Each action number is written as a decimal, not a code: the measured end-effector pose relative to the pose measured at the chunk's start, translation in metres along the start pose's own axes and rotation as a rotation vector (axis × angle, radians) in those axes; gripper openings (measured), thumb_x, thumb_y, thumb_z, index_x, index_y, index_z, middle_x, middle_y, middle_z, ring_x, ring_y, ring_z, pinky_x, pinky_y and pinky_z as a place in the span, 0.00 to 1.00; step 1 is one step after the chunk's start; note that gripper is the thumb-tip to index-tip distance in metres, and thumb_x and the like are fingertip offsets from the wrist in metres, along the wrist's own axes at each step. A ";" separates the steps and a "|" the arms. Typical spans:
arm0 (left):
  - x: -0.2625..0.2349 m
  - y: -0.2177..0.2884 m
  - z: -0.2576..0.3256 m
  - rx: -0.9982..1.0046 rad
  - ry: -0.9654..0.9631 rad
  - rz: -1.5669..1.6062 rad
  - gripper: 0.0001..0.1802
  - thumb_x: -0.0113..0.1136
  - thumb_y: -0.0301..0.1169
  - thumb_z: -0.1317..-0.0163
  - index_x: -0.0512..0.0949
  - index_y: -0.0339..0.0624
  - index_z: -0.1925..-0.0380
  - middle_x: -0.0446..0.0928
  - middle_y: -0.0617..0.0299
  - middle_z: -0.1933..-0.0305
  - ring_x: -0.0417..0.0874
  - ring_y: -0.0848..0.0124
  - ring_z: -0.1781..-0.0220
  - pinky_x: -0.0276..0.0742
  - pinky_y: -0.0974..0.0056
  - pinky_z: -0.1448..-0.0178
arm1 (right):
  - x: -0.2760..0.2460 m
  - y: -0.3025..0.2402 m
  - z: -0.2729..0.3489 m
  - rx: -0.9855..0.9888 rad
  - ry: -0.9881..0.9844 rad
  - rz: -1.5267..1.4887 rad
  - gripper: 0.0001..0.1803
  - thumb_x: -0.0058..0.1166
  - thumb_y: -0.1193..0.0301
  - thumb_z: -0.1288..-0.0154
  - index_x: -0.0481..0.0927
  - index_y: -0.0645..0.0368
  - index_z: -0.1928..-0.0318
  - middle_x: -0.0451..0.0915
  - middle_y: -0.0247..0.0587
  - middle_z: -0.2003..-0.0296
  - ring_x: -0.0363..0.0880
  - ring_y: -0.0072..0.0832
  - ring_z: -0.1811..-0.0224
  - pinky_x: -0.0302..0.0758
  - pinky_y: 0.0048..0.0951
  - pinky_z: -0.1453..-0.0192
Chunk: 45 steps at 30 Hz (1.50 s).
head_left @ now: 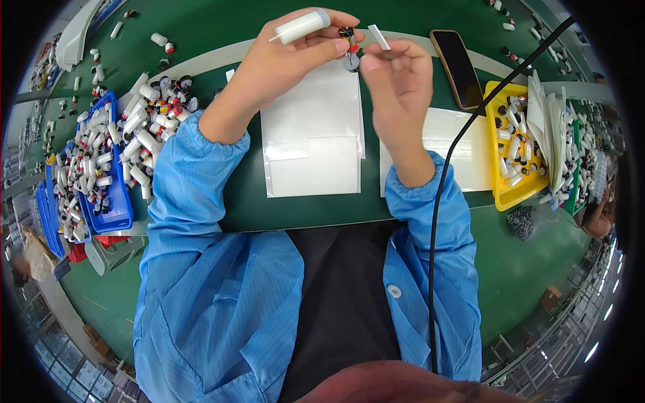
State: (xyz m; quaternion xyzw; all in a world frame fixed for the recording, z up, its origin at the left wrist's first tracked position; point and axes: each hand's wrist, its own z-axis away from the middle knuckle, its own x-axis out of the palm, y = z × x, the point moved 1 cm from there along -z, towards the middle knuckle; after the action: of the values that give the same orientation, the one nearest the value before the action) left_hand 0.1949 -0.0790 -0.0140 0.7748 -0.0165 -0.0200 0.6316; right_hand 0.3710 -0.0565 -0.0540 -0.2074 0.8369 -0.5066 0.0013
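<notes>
The left hand (pixel 282 57) held a smooth white plastic tube (pixel 302 26) with a faint sheen, and the right hand (pixel 396 74) pinched a thin matt white strip (pixel 378 36) beside a small part (pixel 349 47) with red and black plastic pieces and a dull grey metal-looking disc. The bench (pixel 201 27) was covered in matt green mat; on it lay glossy clear plastic pouches (pixel 312 127), a phone (pixel 458 67) with a glossy black screen, and a blue tray (pixel 117 201) and a yellow tray (pixel 510 195) of smooth moulded plastic. Both sleeves (pixel 195 221) were of finely striped light blue cloth, matt, and creased at the cuffs.

We see a white plastic tube (pixel 302 26) lying slanted across the fingers, its thin tip pointing left. Just beside it sits a small part (pixel 349 47) — black and red on top, a grey disc below. A white strip (pixel 378 37) stands tilted nearby.
</notes>
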 end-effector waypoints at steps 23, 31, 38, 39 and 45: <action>0.001 0.003 0.002 0.052 -0.162 -0.258 0.16 0.61 0.25 0.31 0.82 0.37 0.44 0.85 0.57 0.51 0.85 0.70 0.51 0.81 0.68 0.43 | -0.020 -0.011 -0.020 0.329 -0.143 -0.061 0.06 0.64 0.75 0.33 0.84 0.62 0.57 0.83 0.33 0.66 0.79 0.15 0.66 0.74 0.14 0.63; -0.003 0.001 0.005 0.007 -0.161 -0.123 0.17 0.62 0.27 0.31 0.81 0.33 0.44 0.85 0.54 0.52 0.86 0.72 0.52 0.82 0.68 0.45 | -0.012 -0.019 -0.018 0.253 -0.139 0.088 0.06 0.64 0.76 0.33 0.83 0.62 0.57 0.85 0.34 0.65 0.82 0.16 0.63 0.78 0.16 0.59; 0.001 -0.006 0.005 0.190 -0.288 -0.094 0.17 0.64 0.28 0.32 0.82 0.34 0.45 0.86 0.57 0.50 0.85 0.72 0.52 0.81 0.67 0.45 | -0.029 -0.019 -0.023 0.716 -0.285 -0.484 0.23 0.62 0.70 0.32 0.71 0.54 0.39 0.75 0.38 0.47 0.77 0.25 0.48 0.74 0.27 0.48; 0.002 0.002 0.008 0.197 -0.257 -0.104 0.16 0.63 0.28 0.32 0.83 0.34 0.46 0.86 0.57 0.50 0.85 0.72 0.52 0.81 0.66 0.45 | -0.028 -0.015 -0.022 0.778 -0.421 -0.725 0.20 0.58 0.67 0.29 0.72 0.54 0.40 0.75 0.34 0.50 0.74 0.25 0.47 0.70 0.30 0.45; -0.065 0.034 -0.021 0.000 0.081 -0.039 0.17 0.64 0.28 0.34 0.81 0.33 0.47 0.86 0.52 0.55 0.87 0.66 0.54 0.83 0.63 0.50 | -0.015 0.002 -0.012 0.589 -0.117 -0.357 0.14 0.59 0.72 0.30 0.78 0.61 0.47 0.79 0.29 0.63 0.74 0.18 0.64 0.71 0.22 0.58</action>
State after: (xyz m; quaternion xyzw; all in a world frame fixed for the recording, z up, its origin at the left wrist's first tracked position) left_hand 0.1315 -0.0617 0.0245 0.7753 0.0239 -0.0010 0.6312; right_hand 0.3812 -0.0400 -0.0526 -0.3700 0.6040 -0.7056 0.0205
